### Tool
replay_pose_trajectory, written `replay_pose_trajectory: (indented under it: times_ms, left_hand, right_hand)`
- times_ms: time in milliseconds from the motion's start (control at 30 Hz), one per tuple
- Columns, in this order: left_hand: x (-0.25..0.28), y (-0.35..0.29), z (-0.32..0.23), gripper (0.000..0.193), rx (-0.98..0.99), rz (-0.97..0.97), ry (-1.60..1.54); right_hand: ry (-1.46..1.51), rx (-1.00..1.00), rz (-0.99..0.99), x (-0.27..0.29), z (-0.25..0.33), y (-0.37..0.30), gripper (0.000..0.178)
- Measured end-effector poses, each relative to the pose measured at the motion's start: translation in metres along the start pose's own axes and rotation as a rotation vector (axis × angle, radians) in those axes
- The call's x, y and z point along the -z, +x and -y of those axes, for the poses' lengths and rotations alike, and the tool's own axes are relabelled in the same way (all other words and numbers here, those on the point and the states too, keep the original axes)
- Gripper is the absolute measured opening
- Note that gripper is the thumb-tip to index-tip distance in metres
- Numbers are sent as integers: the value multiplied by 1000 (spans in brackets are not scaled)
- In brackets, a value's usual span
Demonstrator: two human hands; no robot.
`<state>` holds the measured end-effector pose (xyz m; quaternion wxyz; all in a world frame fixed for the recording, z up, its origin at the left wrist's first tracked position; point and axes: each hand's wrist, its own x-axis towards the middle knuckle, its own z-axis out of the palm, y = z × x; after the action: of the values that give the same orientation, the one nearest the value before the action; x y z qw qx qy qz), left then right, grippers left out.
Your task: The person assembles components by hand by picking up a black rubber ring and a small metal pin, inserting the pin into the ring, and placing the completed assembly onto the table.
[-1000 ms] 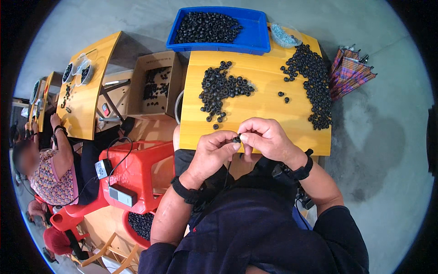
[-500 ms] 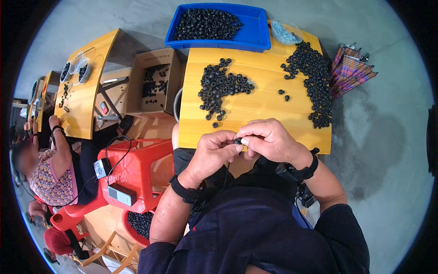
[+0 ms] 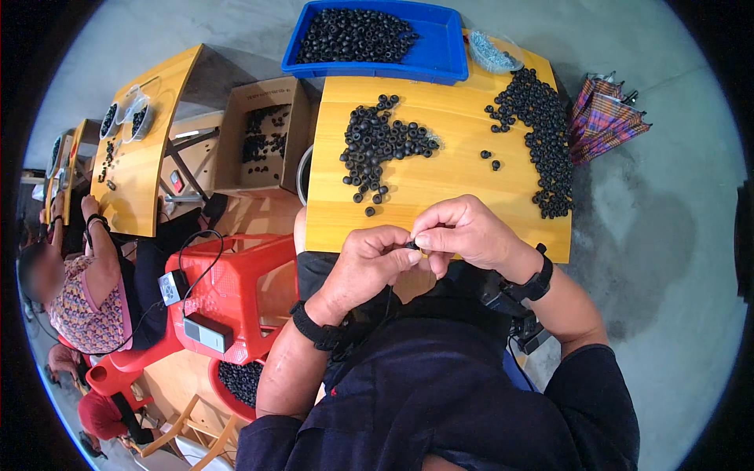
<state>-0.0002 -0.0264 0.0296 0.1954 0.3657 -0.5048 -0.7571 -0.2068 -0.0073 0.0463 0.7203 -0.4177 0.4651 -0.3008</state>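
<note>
Just over the table's near edge, my left hand (image 3: 367,263) pinches a small black round part (image 3: 412,245) between thumb and fingers. My right hand (image 3: 471,234) meets it there, thumb and forefinger closed at the same part; whatever lies between those fingertips is too small to make out. Ahead of my hands, a pile of black hollow round parts (image 3: 369,153) covers the left of the yellow table (image 3: 463,204). Along the right edge runs a longer band of similar parts (image 3: 547,153). Two single ones (image 3: 495,165) lie between the groups.
A blue tray (image 3: 436,43) of black parts stands at the far edge, beside a clear bowl (image 3: 495,55) of small pale-blue pieces. Left are a cardboard box (image 3: 228,149), a red stool (image 3: 236,290) and a seated person (image 3: 86,302). A plaid umbrella (image 3: 601,118) is at right.
My right hand's thumb and forefinger have shifted slightly upward and its lower fingers have spread a little. My left hand keeps its pinch on the black part.
</note>
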Motion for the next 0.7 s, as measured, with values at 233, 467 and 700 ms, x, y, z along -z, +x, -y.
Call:
replay_pose_trajectory:
  times_ms: [233, 467, 700]
  left_hand:
    - [-6, -3, 8, 9, -113, -25, -55]
    - [-14, -7, 1, 10, -142, 7, -84]
    - [-6, -8, -16, 12, -200, 125, 142]
  right_hand:
    - [170, -186, 39, -6, 14, -11, 23]
    - [349, -110, 57, -9, 9, -22, 19]
    - [343, -34, 74, -14, 6, -25, 16]
